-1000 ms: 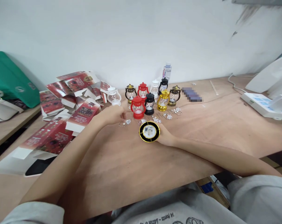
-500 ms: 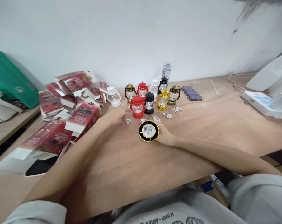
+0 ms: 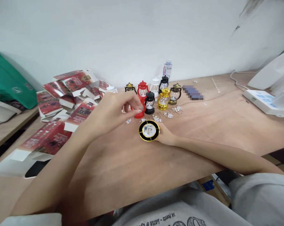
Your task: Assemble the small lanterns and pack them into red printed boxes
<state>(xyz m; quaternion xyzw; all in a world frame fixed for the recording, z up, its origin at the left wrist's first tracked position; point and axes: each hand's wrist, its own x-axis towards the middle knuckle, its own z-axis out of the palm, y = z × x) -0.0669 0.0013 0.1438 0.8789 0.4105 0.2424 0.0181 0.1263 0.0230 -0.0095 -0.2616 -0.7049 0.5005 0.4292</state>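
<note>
the right hand (image 3: 165, 132) has its fingers closed around the held lantern (image 3: 148, 130), which is near the middle of the desk (image 3: 137, 175), its round bottom turned to the camera. in this bottom a white recess is open and some small pieces show inside, so i judge that this lantern is only partly done: its inside is laid bare, and the closing is left. the left hand (image 3: 117, 108) is raised close by the front red lantern (image 3: 139, 115), thumb and forefinger curved nearly together; i cannot tell if something tiny is between them. behind, more lanterns stand upright, among them a black lantern (image 3: 149, 105) and a gold lantern (image 3: 164, 102). their bottoms are hidden, so whether they are finished cannot be told. loose small parts (image 3: 158, 119) lie before them, which suggests that some work remains. red boxes (image 3: 56, 138) lie in a pile at the left.
</note>
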